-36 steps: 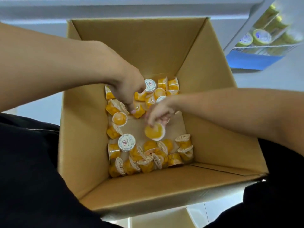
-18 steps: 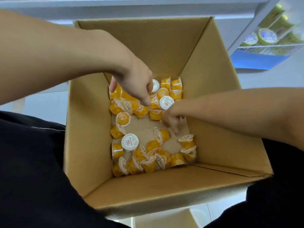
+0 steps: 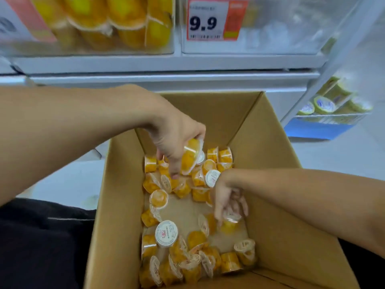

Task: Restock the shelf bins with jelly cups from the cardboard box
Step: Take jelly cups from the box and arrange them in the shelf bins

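Reaching into the cardboard box (image 3: 268,147) below a "9.9" price tag (image 3: 214,19), my left hand (image 3: 177,142) grips jelly cups (image 3: 190,156), my right hand (image 3: 227,197) pinches another cup (image 3: 229,223); lid print is unreadable.

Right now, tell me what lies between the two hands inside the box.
In the head view, loose jelly cups lie between the left hand and right hand.

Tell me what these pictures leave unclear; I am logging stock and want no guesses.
Head view only:
- Right hand: its grip on a jelly cup is motion-blurred, so unclear.
- Cup count in the cardboard box: arms cover some, near wall hides others.
- Price tag: small print blurred.
- Right shelf bin: contents indistinct.
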